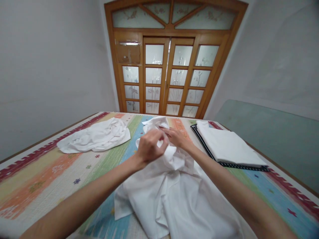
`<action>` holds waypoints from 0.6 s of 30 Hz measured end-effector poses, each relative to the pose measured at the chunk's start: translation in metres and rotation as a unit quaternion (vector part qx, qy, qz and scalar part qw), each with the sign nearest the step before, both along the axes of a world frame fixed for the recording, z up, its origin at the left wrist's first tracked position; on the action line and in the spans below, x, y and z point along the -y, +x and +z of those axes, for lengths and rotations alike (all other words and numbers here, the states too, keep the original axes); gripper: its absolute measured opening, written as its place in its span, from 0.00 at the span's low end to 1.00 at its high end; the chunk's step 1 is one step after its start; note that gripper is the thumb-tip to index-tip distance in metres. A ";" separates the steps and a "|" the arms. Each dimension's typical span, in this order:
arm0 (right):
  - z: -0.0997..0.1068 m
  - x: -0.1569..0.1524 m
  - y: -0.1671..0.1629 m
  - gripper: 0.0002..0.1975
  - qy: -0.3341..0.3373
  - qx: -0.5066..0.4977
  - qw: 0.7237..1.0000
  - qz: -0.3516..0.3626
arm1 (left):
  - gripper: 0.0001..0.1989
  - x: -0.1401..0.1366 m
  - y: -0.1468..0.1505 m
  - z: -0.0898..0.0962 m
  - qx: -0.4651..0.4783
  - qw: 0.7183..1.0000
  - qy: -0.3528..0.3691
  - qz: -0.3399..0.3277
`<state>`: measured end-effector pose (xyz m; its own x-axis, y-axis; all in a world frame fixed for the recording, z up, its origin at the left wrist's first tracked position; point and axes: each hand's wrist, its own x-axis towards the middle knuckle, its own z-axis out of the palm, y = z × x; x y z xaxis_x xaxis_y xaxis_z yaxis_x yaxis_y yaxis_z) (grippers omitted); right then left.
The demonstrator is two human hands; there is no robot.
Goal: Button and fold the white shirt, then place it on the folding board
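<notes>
A white garment (174,196), perhaps a shirt, lies loosely spread and creased in front of me, its far end bunched up. My left hand (151,146) is closed at that bunched end, with its thumb and forefinger pinching the white cloth. Just to its right, my right hand (175,136) has its fingers pressed together on the same cloth, the fingertips partly sunk in the folds. The near part of the garment spreads between my forearms and runs out of view at the bottom.
On the left lies a crumpled white cloth (97,136). To the right, a folded white cloth (229,146) rests on a dark folded cloth with white marks (244,165). Beneath everything is a striped, colourful cover (99,181). Wooden glazed doors (168,74) stand beyond.
</notes>
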<state>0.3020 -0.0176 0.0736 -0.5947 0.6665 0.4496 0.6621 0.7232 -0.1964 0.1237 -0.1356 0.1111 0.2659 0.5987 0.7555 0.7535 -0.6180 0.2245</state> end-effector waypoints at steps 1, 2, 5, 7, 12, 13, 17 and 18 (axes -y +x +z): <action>0.003 -0.001 0.001 0.28 0.013 -0.004 1.000 -0.010 | 0.11 -0.010 -0.007 0.008 0.029 0.999 0.015 0.032; 0.006 -0.002 0.001 0.29 0.026 -0.011 0.999 -0.020 | 0.13 -0.020 -0.013 0.013 0.052 0.997 0.025 0.060; 0.020 0.000 -0.001 0.27 0.057 -0.036 0.997 -0.022 | 0.24 -0.050 -0.028 0.020 0.084 0.992 -0.012 0.089; 0.031 0.002 -0.003 0.23 0.079 -0.062 0.995 -0.013 | 0.19 -0.069 -0.037 0.018 0.075 0.991 -0.096 0.060; 0.050 -0.001 0.002 0.15 0.097 -0.144 0.985 -0.024 | 0.10 -0.100 -0.059 0.014 0.209 0.959 -0.181 0.058; 0.051 -0.003 0.005 0.15 0.091 -0.152 0.984 -0.021 | 0.10 -0.104 -0.063 0.014 0.252 0.950 -0.171 0.064; 0.049 -0.007 0.021 0.21 0.009 -0.101 0.995 -0.005 | 0.09 -0.112 -0.077 0.017 0.379 0.911 -0.145 0.079; 0.047 -0.007 0.026 0.22 -0.015 -0.078 0.997 -0.008 | 0.08 -0.112 -0.079 0.018 0.402 0.901 -0.140 0.080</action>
